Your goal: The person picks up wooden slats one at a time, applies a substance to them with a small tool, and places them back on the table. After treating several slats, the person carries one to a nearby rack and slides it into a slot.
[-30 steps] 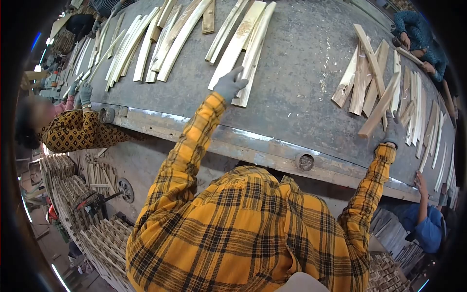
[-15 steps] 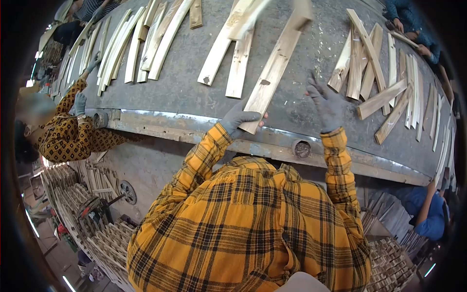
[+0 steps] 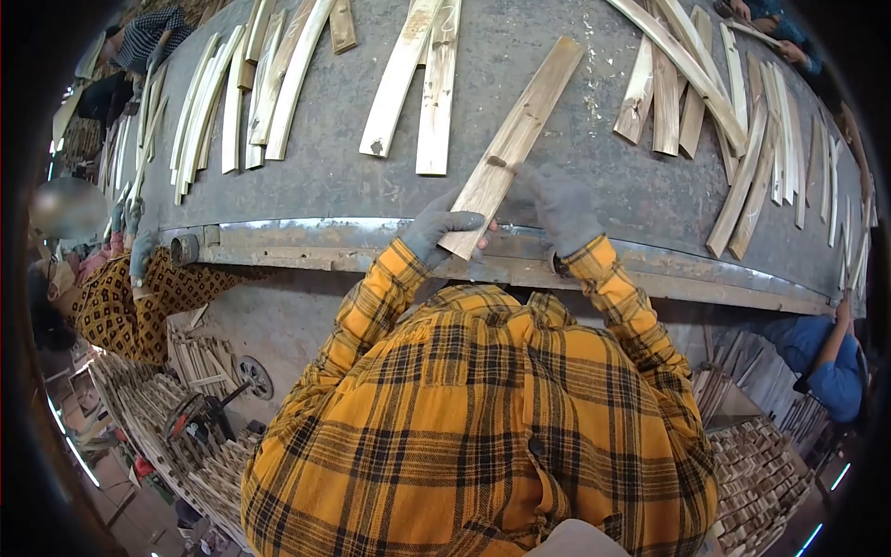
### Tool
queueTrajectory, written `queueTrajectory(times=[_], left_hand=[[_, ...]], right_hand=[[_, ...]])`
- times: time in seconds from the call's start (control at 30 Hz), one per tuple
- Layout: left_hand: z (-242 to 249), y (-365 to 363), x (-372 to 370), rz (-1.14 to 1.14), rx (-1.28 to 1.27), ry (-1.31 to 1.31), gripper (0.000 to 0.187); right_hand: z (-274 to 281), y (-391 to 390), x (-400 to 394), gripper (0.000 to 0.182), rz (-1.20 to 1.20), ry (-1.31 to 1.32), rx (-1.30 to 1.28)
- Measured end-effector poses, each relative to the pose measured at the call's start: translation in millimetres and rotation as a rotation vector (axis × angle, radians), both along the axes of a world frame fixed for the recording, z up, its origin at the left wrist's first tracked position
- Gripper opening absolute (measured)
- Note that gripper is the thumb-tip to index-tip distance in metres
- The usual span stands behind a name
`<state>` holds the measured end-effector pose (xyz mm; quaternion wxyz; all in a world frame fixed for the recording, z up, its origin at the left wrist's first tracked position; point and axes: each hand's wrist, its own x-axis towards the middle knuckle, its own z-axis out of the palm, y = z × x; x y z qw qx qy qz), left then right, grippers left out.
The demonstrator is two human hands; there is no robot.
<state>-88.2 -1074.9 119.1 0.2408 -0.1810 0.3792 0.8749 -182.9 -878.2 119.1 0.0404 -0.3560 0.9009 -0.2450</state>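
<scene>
My left hand (image 3: 444, 228), in a grey glove, is closed round the near end of a wooden slat (image 3: 520, 139). The slat slants up and to the right over the dark metal table (image 3: 325, 176) and has a dark knot near its middle. Beside that knot is my right hand (image 3: 560, 206), also gloved, with its fingers stretched toward the slat's right edge; whether they touch it I cannot tell. Two pale slats (image 3: 436, 111) lie just to the left on the table. A group of slats (image 3: 664, 102) lies crossed and overlapping to the right.
More slats (image 3: 299, 84) lie at the table's left. A person in patterned clothes (image 3: 116, 302) stands at the left edge, another in blue (image 3: 831, 371) at the right. Other people's hands (image 3: 789, 51) work at the top right. Stacked wood (image 3: 756, 478) sits below the table.
My right hand has moved left to the held slat. The blurred piece over the far slats is gone, and a long slat now lies across the right group. The view has shifted slightly.
</scene>
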Motion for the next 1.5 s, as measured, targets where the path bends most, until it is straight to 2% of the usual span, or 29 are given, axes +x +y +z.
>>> queueTrajectory(times=[0.03, 0.13, 0.23, 0.33, 0.43, 0.53, 0.63, 0.73, 0.77, 0.83, 0.93, 1.03, 1.13, 1.23, 1.33, 1.43, 1.5], left_hand=[[-3.7, -1.0, 0.5, -0.006, -0.016, 0.008, 0.061], [-1.4, 13.3, -2.7, -0.016, -0.077, -0.005, 0.062], [-1.7, 11.7, 3.3, -0.014, -0.054, -0.006, 0.063], [1.4, 9.9, 5.2, -0.012, -0.013, -0.022, 0.06], [3.5, 7.5, 6.0, 0.008, 0.042, -0.064, 0.057], [0.7, 5.8, 4.6, 0.018, 0.073, -0.088, 0.055], [2.3, 6.1, 4.6, 0.003, 0.051, -0.107, 0.054], [5.3, 6.0, 2.0, -0.019, -0.016, -0.061, 0.056], [8.9, 9.0, 1.9, -0.025, -0.062, -0.046, 0.058], [9.8, 9.9, 0.4, -0.032, -0.097, -0.062, 0.062], [15.2, 12.1, -0.2, -0.03, -0.124, 0.0, 0.064], [17.4, 13.0, -1.6, -0.036, -0.138, -0.005, 0.061], [16.6, 13.7, -2.2, -0.038, -0.145, -0.004, 0.063], [15.8, 17.6, -2.9, -0.072, -0.22, 0.0, 0.065], [12.6, 16.6, -2.9, -0.081, -0.219, 0.017, 0.065], [9.1, 17.3, -2.8, -0.077, -0.229, 0.033, 0.066], [11.2, 18.9, -3.7, -0.064, -0.166, 0.003, 0.067]], right_hand=[[2.2, -1.1, 3.5, 0.033, 0.05, -0.022, 0.01], [-17.2, 20.1, -14.0, 0.037, 0.123, 0.127, -0.341], [-34.5, 31.7, -52.9, 0.041, -0.138, 0.188, -0.262], [-40.2, 32.2, -70.5, 0.04, -0.178, 0.243, -0.085], [-9.8, 25.6, -39.2, 0.042, -0.116, 0.018, 0.056], [-23.3, 29.4, -22.7, 0.037, 0.081, -0.079, -0.276], [-41.6, 26.9, -54.4, 0.034, -0.045, 0.256, -0.45], [-71.4, 30.7, -93.5, 0.033, -0.196, 0.273, -0.327], [-74.7, 33.1, -93.0, 0.032, -0.15, 0.281, -0.277], [-54.4, 24.3, -74.0, 0.03, -0.053, 0.29, -0.177], [-8.7, 20.9, -23.9, 0.023, -0.008, -0.002, -0.116], [-17.5, 22.7, -14.5, 0.025, -0.082, 0.036, -0.284], [-14.0, 19.5, -3.4, 0.032, -0.035, 0.139, -0.056], [-4.1, 23.6, 16.4, 0.035, 0.123, 0.133, -0.209], [-1.4, 26.6, 10.8, 0.038, -0.037, 0.14, -0.21], [-11.3, 21.9, 5.3, 0.034, -0.134, 0.202, -0.038], [-12.5, 22.3, 17.0, 0.027, -0.026, 0.182, -0.224]])
